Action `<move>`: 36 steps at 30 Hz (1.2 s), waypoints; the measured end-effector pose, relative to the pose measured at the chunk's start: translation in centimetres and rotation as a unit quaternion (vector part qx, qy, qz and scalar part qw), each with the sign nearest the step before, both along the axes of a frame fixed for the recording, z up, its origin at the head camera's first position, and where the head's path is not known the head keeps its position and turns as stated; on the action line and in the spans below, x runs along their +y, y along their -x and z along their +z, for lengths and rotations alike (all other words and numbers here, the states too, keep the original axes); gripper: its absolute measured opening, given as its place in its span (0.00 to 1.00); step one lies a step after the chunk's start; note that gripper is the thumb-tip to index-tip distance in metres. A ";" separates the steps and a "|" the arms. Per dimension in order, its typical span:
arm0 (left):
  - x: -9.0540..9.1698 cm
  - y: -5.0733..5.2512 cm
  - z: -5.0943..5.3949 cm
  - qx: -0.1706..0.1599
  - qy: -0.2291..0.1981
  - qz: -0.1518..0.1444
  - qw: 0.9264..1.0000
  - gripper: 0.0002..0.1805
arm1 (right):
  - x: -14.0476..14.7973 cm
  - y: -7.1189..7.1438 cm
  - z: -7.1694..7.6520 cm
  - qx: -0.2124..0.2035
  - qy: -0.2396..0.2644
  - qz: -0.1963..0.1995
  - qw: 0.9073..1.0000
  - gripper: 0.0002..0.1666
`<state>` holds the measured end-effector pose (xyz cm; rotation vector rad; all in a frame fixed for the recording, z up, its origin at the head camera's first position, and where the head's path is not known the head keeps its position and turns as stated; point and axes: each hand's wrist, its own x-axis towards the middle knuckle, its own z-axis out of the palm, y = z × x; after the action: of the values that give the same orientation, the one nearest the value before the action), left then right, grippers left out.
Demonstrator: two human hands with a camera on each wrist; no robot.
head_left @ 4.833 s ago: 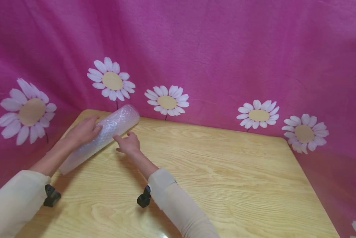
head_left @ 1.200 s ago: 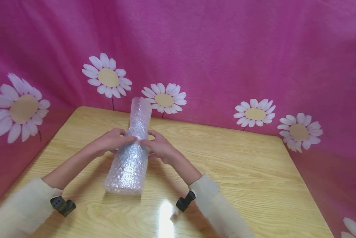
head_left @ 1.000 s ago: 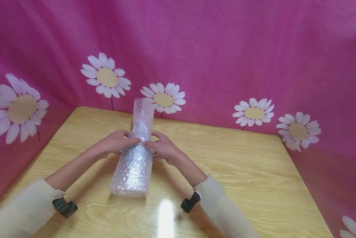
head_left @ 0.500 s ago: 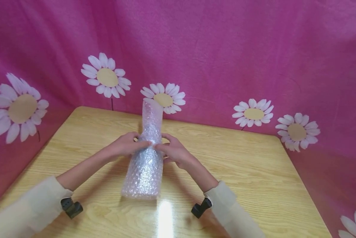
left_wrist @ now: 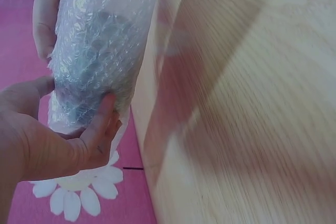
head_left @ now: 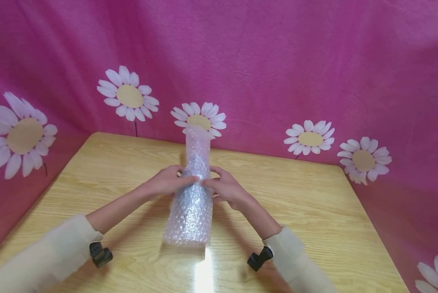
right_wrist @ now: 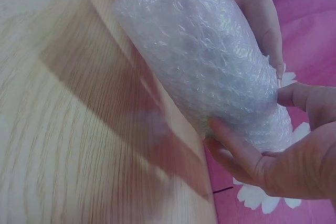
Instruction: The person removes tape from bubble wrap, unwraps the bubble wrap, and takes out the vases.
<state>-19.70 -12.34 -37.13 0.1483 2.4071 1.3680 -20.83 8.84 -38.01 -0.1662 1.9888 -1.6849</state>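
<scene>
A roll of bubble wrap (head_left: 191, 219), narrower at its far end, is held above the table between both hands. Something greyish shows faintly inside it in the left wrist view; its kind is hidden by the wrap. My left hand (head_left: 169, 180) grips the left side at the middle, thumb on top and fingers underneath. From the right, my right hand (head_left: 228, 188) grips the same stretch, its thumb close to the left one. In the right wrist view the near end of the bubble wrap (right_wrist: 194, 51) looks hollow, and the right fingers curl under it.
The wooden table (head_left: 296, 215) has a light grain and a bright reflection near its front. A magenta curtain (head_left: 259, 73) with daisy prints hangs behind it and along both sides. Dark wrist cameras (head_left: 100, 255) sit at both cuffs.
Earlier the roll lay slanted at the table's far left, with the left hand on it and the right beside it. Both hands now hold it up, and it has shifted right towards the middle.
</scene>
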 end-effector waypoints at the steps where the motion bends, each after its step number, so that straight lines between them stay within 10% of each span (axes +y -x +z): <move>1: 0.2 0.0 -0.1 0.000 0.000 0.001 1.000 0.35 | 0.2 0.0 0.0 0.002 -0.002 -0.001 1.000 0.41; 36: 6.3 0.8 -1.8 -0.002 -0.004 -0.008 1.000 0.36 | 6.2 -0.5 -0.8 0.004 -0.027 -0.020 0.999 0.40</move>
<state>-20.46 -6.08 -38.95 0.1673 2.3921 1.3697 -20.36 15.05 -38.82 -0.1129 2.0539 -1.6555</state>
